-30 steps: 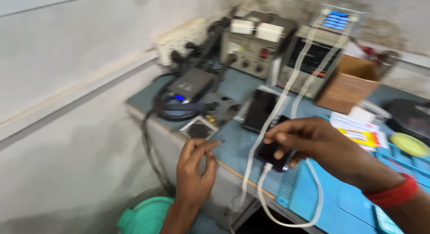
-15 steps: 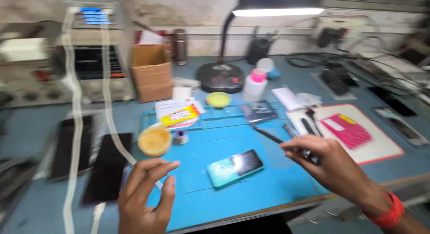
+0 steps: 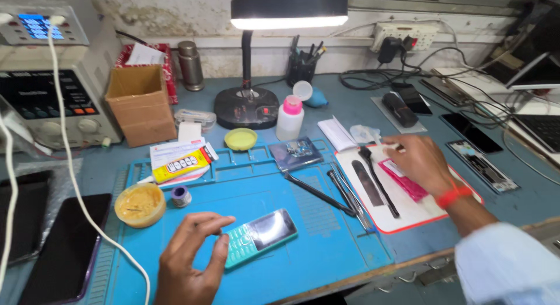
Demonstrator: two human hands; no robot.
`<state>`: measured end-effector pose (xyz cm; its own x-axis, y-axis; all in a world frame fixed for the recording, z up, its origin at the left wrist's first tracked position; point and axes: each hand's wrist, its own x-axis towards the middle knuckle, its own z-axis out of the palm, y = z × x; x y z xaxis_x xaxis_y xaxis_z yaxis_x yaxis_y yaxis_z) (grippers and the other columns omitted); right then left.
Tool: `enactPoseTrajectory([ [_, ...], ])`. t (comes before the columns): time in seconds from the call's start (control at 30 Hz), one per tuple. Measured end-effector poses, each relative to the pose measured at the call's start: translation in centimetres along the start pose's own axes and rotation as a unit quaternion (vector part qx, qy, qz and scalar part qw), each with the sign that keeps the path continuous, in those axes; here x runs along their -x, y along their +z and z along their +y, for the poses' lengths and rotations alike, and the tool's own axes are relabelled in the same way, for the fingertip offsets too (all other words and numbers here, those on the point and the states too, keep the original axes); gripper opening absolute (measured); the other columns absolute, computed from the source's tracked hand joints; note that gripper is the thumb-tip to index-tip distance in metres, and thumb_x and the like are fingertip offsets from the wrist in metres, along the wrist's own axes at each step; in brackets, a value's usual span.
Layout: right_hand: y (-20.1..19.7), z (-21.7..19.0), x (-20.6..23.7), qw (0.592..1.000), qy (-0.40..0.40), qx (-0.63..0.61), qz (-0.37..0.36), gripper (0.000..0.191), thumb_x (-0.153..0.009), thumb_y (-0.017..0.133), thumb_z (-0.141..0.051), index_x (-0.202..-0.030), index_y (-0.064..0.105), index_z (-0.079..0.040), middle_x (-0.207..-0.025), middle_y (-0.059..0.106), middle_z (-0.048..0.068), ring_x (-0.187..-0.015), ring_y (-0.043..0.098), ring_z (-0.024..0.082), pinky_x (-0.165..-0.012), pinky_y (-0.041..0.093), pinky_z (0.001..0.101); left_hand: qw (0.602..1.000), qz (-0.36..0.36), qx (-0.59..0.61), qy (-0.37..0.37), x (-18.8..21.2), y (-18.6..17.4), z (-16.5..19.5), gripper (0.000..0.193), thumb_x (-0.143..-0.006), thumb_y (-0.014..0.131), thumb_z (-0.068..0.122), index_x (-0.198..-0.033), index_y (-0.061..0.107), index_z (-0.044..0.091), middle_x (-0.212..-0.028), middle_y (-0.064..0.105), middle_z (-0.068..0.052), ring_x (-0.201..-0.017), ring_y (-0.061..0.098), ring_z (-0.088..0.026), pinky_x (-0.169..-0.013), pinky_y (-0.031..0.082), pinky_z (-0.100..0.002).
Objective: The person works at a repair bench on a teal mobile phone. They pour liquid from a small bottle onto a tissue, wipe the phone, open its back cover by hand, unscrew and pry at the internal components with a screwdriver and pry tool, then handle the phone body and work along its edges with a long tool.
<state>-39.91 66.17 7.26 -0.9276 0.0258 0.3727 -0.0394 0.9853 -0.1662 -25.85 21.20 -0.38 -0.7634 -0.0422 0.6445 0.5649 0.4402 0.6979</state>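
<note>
The left hand [image 3: 189, 258] hovers low over the blue mat [image 3: 245, 223], fingers curled and loosely parted, thumb and forefinger just touching the near end of the teal phone [image 3: 259, 236], which lies flat and slantwise on the mat; it pinches nothing firmly that can be seen. The right hand [image 3: 417, 159] reaches out across the white tray [image 3: 408, 214], knuckles up, fingers narrowed around a thin pale tool tip that pokes out past them; what the tool is cannot be told. A red band circles that wrist, and the sleeve behind it is blurred and cut off by the picture's edge. Under and beside the right hand lie one black brush [image 3: 376, 179], one dark flat blade [image 3: 367, 185] and one pink pad [image 3: 405, 182], partly hidden by the hand. Between the hands, three slim metal tools [image 3: 344, 194] lie on the mat. Beyond the left hand sit one round tub [image 3: 140, 204] of tan paste, one small jar [image 3: 181, 195] and one yellow tube [image 3: 181, 165]. To its left, two dark phones [image 3: 64, 246] lie face up, both cut off at the edge, and a white cable [image 3: 76, 188] runs over one of them. Farther off stand one lamp [image 3: 251, 100], one white bottle [image 3: 290, 118] with a pink cap, and one cardboard box [image 3: 140, 103] on the worktop [image 3: 361, 106].
</note>
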Motion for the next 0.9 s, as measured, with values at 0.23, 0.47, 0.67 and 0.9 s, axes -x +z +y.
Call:
enactPoseTrajectory([
  [0.23,5.6,1.8,-8.8,0.998,0.028,0.021,-0.057,0.019,-0.086,0.076,-0.021,-0.103,0.083,-0.016,-0.099,0.08,0.015,-0.094,0.076,0.033,-0.086,0.06,0.0442,1.0,-0.008,-0.001,-0.01,0.3,1.7,-1.8,0.029,-0.079,0.071,0.003,-0.106,0.078,0.012,-0.099,0.073,-0.008,-0.092,0.076,-0.02,-0.08,0.059,-0.033],
  [0.47,2.0,0.1,-7.1,0.985,0.005,-0.171,-0.002,0.02,-0.091,0.075,-0.021,-0.098,0.08,-0.004,-0.088,0.079,0.012,-0.081,0.075,0.018,-0.075,0.058,0.0359,0.999,-0.013,0.04,-0.029,-1.2,1.4,-0.6,0.027,-0.081,0.07,0.001,-0.106,0.077,0.009,-0.099,0.074,-0.009,-0.092,0.076,-0.018,-0.081,0.06,-0.033],
  [0.67,0.2,-9.4,0.2,0.869,-0.056,-0.484,-0.085,0.016,-0.096,0.069,-0.015,-0.097,0.064,0.0,-0.087,0.069,0.004,-0.074,0.07,0.01,-0.063,0.062,0.0285,0.988,-0.03,0.145,-0.046,-4.2,3.7,4.4,0.036,-0.086,0.071,0.005,-0.122,0.068,0.004,-0.108,0.073,-0.011,-0.095,0.073,-0.019,-0.081,0.058,-0.033],
  [0.9,-0.3,-18.6,7.1,0.811,-0.113,-0.546,-0.176,0.016,-0.092,0.073,-0.008,-0.104,0.076,0.002,-0.086,0.075,0.004,-0.076,0.067,0.007,-0.068,0.058,0.0245,0.965,-0.077,0.208,-0.142,-5.5,6.5,5.1,0.03,-0.095,0.07,0.014,-0.124,0.071,0.004,-0.103,0.075,-0.005,-0.084,0.069,-0.01,-0.07,0.057,-0.025],
])
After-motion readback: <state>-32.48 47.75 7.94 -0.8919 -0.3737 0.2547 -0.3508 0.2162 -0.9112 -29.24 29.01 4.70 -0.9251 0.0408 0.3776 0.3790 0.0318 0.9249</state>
